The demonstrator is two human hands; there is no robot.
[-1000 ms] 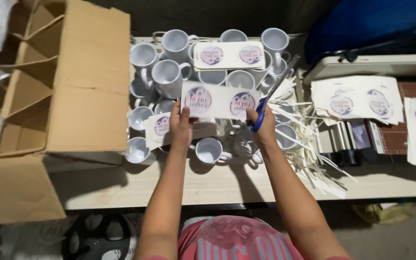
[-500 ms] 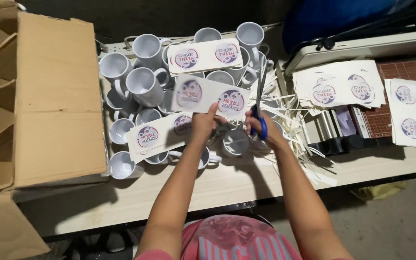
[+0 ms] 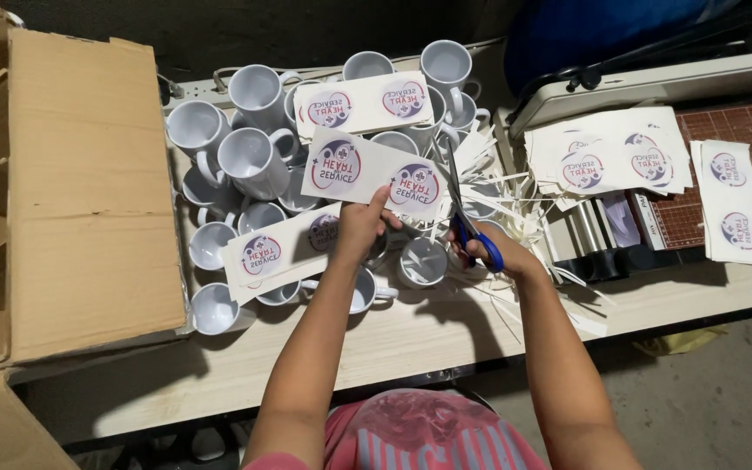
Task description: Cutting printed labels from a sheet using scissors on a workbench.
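Left hand [image 3: 360,228] pinches the lower edge of a printed strip [image 3: 374,174] held over the mugs [image 3: 254,161]; its long axis runs left-right, tilted down to the right. Right hand [image 3: 489,252] is closed through blue scissors [image 3: 463,218], blades pointing up, away from the person, at the strip's right end.

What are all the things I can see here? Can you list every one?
printed sheet: one, white with round purple designs, held over the mugs
scissors: one, blue handles, at that sheet's right edge
mugs: many, white, clustered on the table
other printed sheets: two, white, lying across the mugs
sheet stacks: two, white, on the right
paper strips: many, white, beside the mugs
cardboard box: one, brown, left
paper cutter: one, reddish gridded mat, far right
table: one, pale
left hand: holds the sheet
right hand: holds the scissors
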